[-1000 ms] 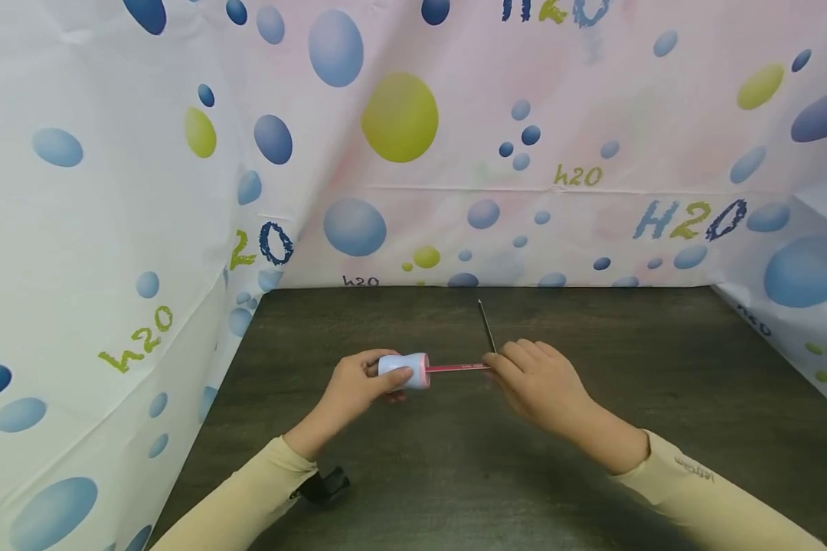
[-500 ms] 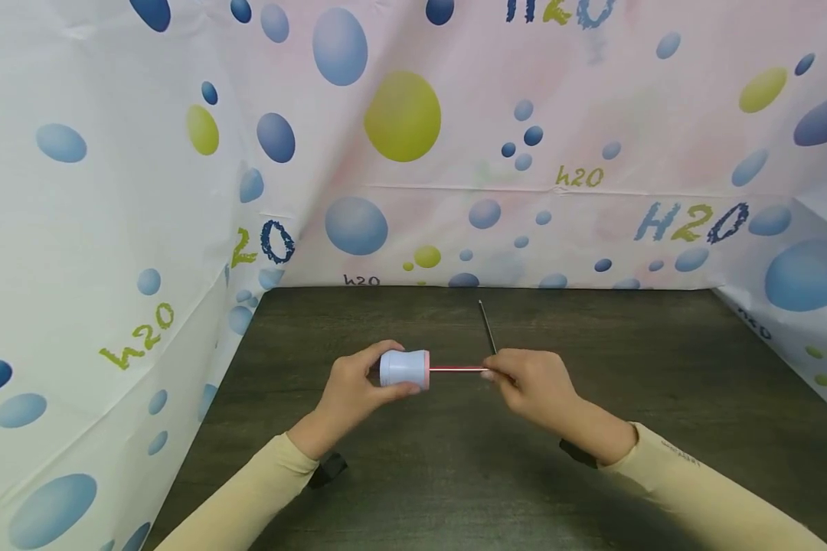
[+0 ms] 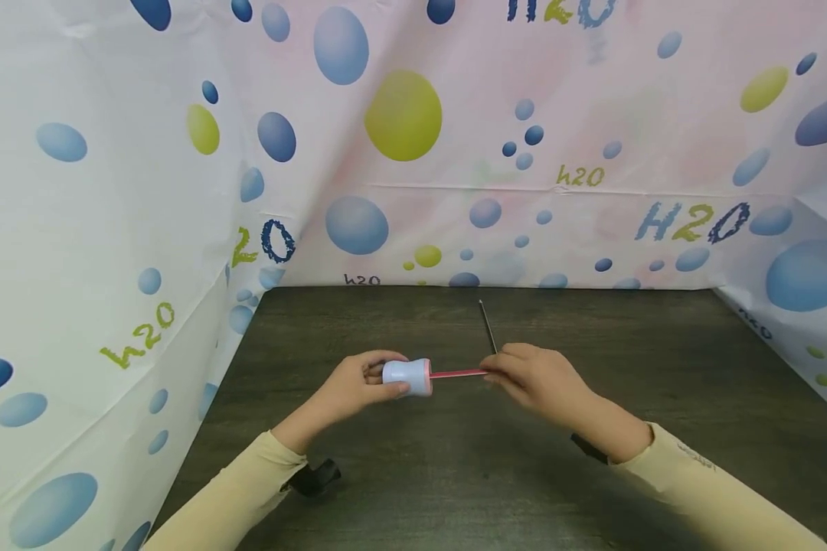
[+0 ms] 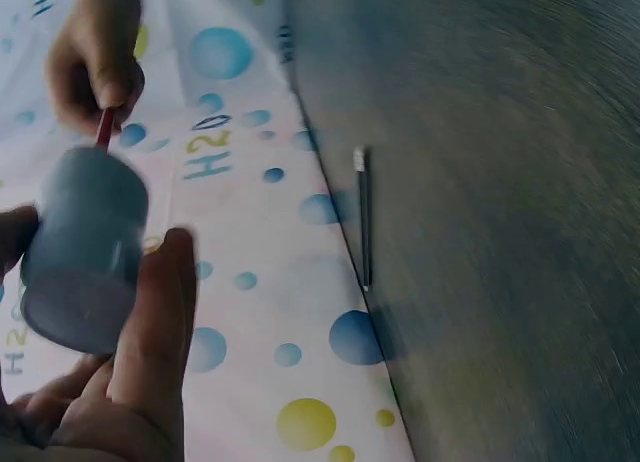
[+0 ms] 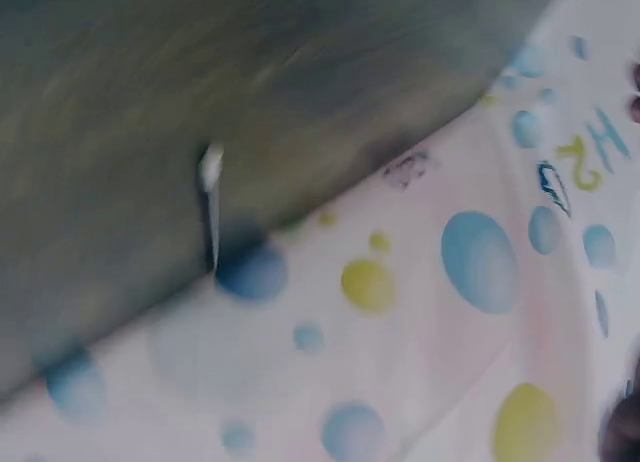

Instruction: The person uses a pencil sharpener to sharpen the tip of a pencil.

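Note:
My left hand [image 3: 348,390] grips a pale blue pencil sharpener [image 3: 408,375] with a pink rim, held on its side, thumb along the front. A red pencil [image 3: 457,374] goes into its pink end. My right hand [image 3: 546,383] pinches that pencil between thumb and fingers, hiding its other end. In the left wrist view the sharpener [image 4: 85,232] shows its round base, with the red pencil [image 4: 105,128] running from its far end to the right hand [image 4: 95,67]. The right wrist view catches only bits of dark fingers [image 5: 622,427] at its edge.
A dark pencil [image 3: 487,325] with a light end lies on the dark wooden table [image 3: 441,474], beyond the right hand. A white sheet with blue and green dots [image 3: 403,115] hangs behind the table and along both sides.
The red pencil has turned about its length, its print and white stripe showing and then going. The right hand has rolled at the wrist; the left has shifted its grip and tilted the sharpener slightly.

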Demonstrator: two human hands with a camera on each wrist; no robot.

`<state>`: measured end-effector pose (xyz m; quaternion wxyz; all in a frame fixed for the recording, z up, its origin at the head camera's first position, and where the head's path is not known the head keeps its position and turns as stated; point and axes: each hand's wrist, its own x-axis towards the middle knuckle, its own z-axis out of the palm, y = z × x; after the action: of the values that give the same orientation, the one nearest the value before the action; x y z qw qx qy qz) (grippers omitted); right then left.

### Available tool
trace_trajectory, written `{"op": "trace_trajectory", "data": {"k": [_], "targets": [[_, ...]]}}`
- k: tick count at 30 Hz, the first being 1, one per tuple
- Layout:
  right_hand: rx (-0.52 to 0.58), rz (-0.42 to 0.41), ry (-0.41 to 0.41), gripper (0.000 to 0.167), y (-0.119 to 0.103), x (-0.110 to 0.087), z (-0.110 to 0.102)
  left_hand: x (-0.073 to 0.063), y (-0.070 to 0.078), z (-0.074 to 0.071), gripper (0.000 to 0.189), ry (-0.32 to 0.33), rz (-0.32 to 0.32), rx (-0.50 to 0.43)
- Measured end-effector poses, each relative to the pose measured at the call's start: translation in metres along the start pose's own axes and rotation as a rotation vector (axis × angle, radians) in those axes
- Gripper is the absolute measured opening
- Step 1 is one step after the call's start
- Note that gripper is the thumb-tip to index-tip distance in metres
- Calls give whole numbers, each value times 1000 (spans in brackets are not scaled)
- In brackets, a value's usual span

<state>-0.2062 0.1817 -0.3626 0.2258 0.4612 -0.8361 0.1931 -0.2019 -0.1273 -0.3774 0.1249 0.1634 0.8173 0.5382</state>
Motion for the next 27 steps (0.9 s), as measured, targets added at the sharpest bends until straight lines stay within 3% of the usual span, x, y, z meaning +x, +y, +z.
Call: {"op": "trace_trajectory", "data": {"k": [3, 5, 9, 12, 14, 15, 17, 19, 21, 22, 24, 27], "targets": [[-329, -280, 257, 33, 5, -2, 7, 1, 2, -3, 48, -52, -52, -87], [-435, -372, 361, 29, 7, -3, 10, 1, 4, -2, 49, -61, -76, -134], [-505, -415, 459, 29, 9, -3, 15, 2, 7, 3, 46, -34, -41, -119], [-448, -330, 449, 32, 6, -2, 16, 1, 9, 6, 44, 26, 29, -37], [-352, -212, 363, 33, 2, -2, 15, -2, 10, 8, 43, 72, 90, 28], [-250, -124, 274, 31, -1, -1, 12, -3, 10, 9, 44, 98, 131, 68], [41, 89, 26, 29, -5, 2, 5, -5, 9, 12, 45, 137, 241, 185], [388, 357, -244, 25, -4, 5, -4, -7, 6, 15, 46, 172, 360, 309], [640, 586, -438, 25, 1, 8, -12, -9, 3, 17, 47, 200, 453, 404], [719, 644, -500, 27, 4, 9, -13, -9, 1, 18, 46, 203, 476, 422], [768, 653, -554, 28, 8, 10, -15, -10, 0, 19, 45, 197, 449, 386], [614, 534, -479, 27, 7, 9, -14, -9, 0, 18, 41, 176, 301, 238]]}}
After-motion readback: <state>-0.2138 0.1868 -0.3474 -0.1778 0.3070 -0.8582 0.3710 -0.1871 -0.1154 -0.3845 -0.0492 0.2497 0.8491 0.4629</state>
